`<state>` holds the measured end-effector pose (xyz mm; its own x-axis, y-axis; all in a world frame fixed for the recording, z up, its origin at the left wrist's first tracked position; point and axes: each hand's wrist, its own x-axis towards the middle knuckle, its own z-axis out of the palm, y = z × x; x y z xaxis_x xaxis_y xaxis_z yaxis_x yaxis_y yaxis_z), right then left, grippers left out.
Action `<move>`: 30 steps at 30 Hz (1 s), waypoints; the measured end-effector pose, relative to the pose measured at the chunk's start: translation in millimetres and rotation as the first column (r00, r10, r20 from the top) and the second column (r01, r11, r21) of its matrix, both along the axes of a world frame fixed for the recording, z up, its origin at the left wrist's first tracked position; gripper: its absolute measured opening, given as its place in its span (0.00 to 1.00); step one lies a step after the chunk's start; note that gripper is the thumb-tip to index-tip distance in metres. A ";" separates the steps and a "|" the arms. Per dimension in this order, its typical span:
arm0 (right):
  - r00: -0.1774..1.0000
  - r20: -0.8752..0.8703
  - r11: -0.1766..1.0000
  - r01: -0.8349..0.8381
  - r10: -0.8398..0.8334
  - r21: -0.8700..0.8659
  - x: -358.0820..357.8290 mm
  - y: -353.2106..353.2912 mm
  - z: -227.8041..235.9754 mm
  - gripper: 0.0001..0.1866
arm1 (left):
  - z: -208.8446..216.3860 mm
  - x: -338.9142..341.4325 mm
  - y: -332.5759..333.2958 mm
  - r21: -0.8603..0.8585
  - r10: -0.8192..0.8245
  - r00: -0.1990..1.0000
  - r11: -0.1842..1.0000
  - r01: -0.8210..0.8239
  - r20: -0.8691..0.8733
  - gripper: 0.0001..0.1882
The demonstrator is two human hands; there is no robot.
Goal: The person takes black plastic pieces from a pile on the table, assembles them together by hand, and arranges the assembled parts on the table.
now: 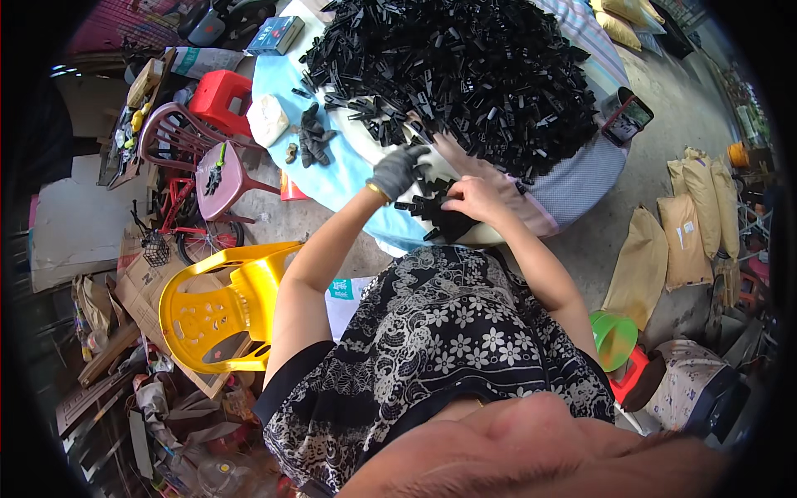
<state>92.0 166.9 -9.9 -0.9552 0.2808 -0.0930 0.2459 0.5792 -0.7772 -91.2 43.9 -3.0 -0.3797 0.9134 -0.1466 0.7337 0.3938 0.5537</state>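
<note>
A large heap of black plastic clip-like pieces (pixel 452 75) covers the far part of a round table. In front of it lies a smaller group of the same black pieces (pixel 448 222), close to my body. My left hand (pixel 397 173), in a grey glove, is between the two, its fingers stretched toward the heap and slightly apart. My bare right hand (pixel 476 199) rests over the smaller group with its fingers curled down. Whatever its fingertips hold is hidden. Dark gloves (pixel 313 137) lie on the light blue cloth (pixel 344 162) to the left.
A phone (pixel 627 119) stands at the table's right edge. A blue box (pixel 276 36) and a white lump (pixel 267 120) are on the left side. Yellow (pixel 220 307), pink (pixel 224 178) and red (pixel 220 100) seats stand left; paper sacks (pixel 639 257) and a green tub (pixel 613 340) right.
</note>
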 end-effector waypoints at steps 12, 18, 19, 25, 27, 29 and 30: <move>0.989 -0.018 0.569 0.101 -0.149 0.816 -39.3 47.5 -36.3 0.04 | -14.2 -36.0 73.5 -0.249 -0.174 0.817 0.968 0.039 -0.550 0.13; 0.996 -0.054 0.669 0.089 -0.073 0.738 -31.7 45.9 -44.6 0.04 | -32.3 -43.9 58.3 -0.159 -0.187 0.792 0.981 0.115 -0.581 0.20; 0.997 -0.060 0.688 0.082 -0.056 0.721 -29.6 42.4 -42.8 0.04 | -33.0 -42.9 54.8 -0.121 -0.148 0.790 0.988 0.094 -0.595 0.22; 0.973 -0.173 0.808 0.226 -0.156 0.544 -26.5 37.5 -25.1 0.10 | -21.2 -17.5 30.2 0.304 0.010 0.998 0.953 0.009 -0.062 0.19; 0.971 -0.231 0.848 0.169 -0.057 0.502 -27.1 32.9 -28.1 0.11 | -21.4 -10.5 25.0 0.190 0.042 0.999 0.981 -0.047 0.029 0.18; 0.976 -0.218 0.831 0.135 -0.017 0.540 -23.9 31.3 -39.6 0.08 | -34.1 -5.4 20.9 0.196 0.068 0.997 0.978 -0.073 0.035 0.18; 0.984 -0.158 0.877 0.151 -0.087 0.456 -21.7 29.2 -39.7 0.07 | -33.4 -2.7 20.1 0.202 0.086 0.995 0.975 -0.093 0.042 0.17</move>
